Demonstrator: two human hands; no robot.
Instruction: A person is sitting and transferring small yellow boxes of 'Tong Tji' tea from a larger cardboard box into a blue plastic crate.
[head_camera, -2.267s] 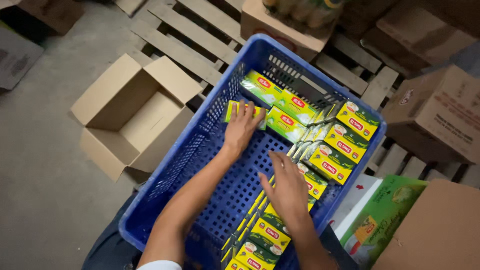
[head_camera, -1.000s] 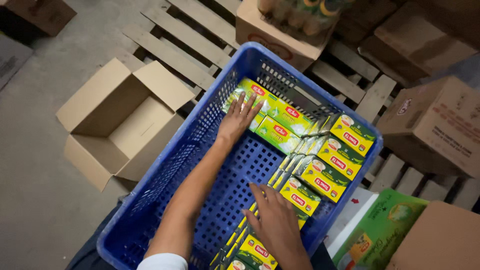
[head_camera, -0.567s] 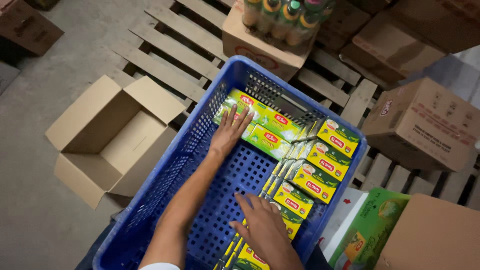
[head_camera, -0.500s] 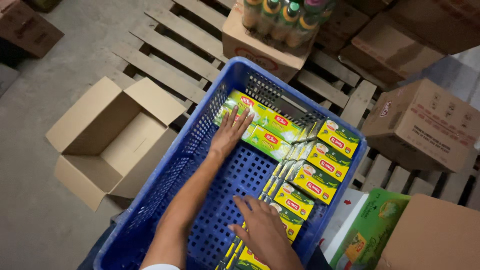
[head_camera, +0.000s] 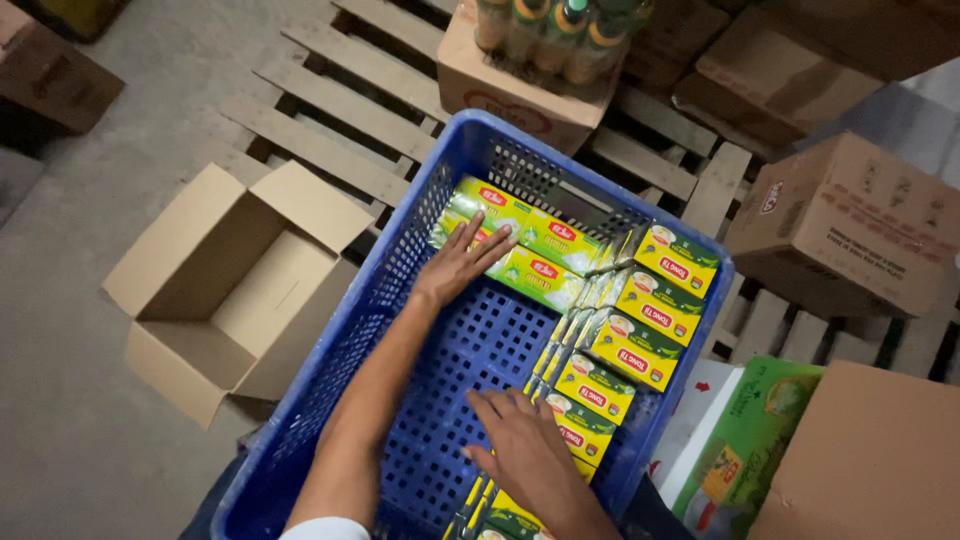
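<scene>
A blue perforated plastic crate (head_camera: 330, 370) sits below me. Flat green packets (head_camera: 545, 240) lie along its far end, and yellow-green boxes (head_camera: 650, 320) stand in a row down its right side. My left hand (head_camera: 460, 265) lies flat with fingers spread, pressing against the near edge of the green packets. My right hand (head_camera: 525, 450) rests palm down on the crate floor, its fingers touching the lower boxes (head_camera: 590, 395) of the right row. Neither hand holds anything.
An open, empty cardboard box (head_camera: 235, 290) stands left of the crate on the concrete floor. Wooden pallets (head_camera: 350, 110) lie behind. A carton with shrink-wrapped bottles (head_camera: 540, 60) stands beyond the crate. Closed brown cartons (head_camera: 850, 220) and a green carton (head_camera: 750, 450) crowd the right.
My left hand has pushed the green packets toward the crate's far end. My right hand has slid back along the right row toward me. The view has shifted slightly.
</scene>
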